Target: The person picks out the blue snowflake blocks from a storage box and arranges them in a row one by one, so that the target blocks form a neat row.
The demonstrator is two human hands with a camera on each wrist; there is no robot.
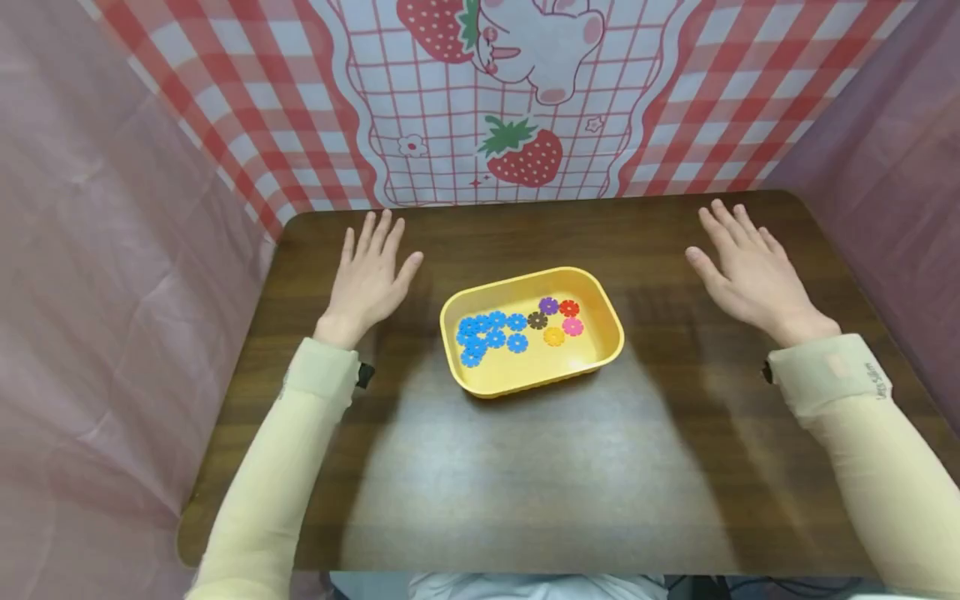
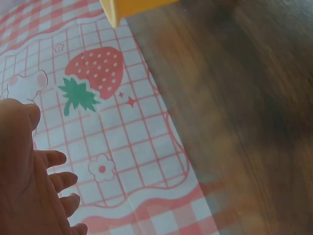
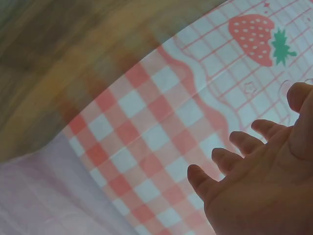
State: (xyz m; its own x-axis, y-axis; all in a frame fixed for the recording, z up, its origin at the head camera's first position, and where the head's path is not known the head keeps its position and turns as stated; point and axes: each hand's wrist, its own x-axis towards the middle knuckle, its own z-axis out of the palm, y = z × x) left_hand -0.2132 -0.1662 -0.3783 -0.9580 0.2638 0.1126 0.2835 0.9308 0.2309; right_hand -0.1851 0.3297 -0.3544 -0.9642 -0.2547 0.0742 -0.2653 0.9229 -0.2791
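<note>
Left hand [image 1: 367,283]: fingers extended and spread, holding nothing, by the far left corner of the surface [image 1: 525,492]. Right hand [image 1: 753,279]: same, by the far right corner. Yellow tray [image 1: 528,367] sits between, well in from all edges. Blue discs [image 1: 491,337] bunch at its left end, some overlapping; mixed-colour discs [image 1: 569,308] toward its right. I'd steady the tray, pinch loose discs singly, fan overlaps first
</note>
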